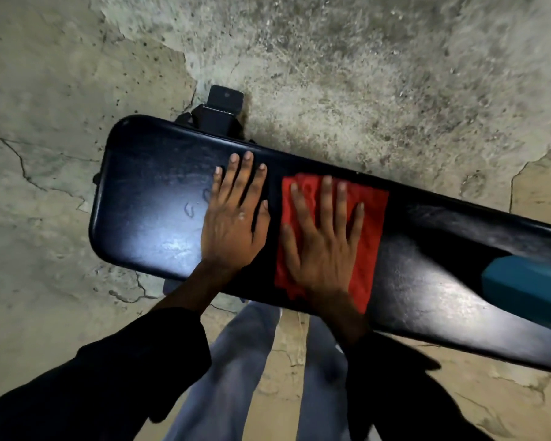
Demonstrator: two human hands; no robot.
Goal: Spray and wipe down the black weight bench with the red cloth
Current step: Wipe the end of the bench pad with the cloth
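The black weight bench [147,198] runs from the middle left down to the right edge, its padded top shiny with light patches. A red cloth [368,224] lies flat on the pad near its middle. My right hand [323,237] presses flat on the cloth with straight, spread fingers. My left hand [234,218] rests flat on the bare pad just left of the cloth, fingers straight. A teal object [528,288], blurred and cut off by the frame, lies on the bench at the right edge.
A black metal bench foot [225,106] sticks out beyond the far side of the pad. Cracked, worn concrete floor [363,74] surrounds the bench. My legs in grey trousers [236,370] stand against the near side.
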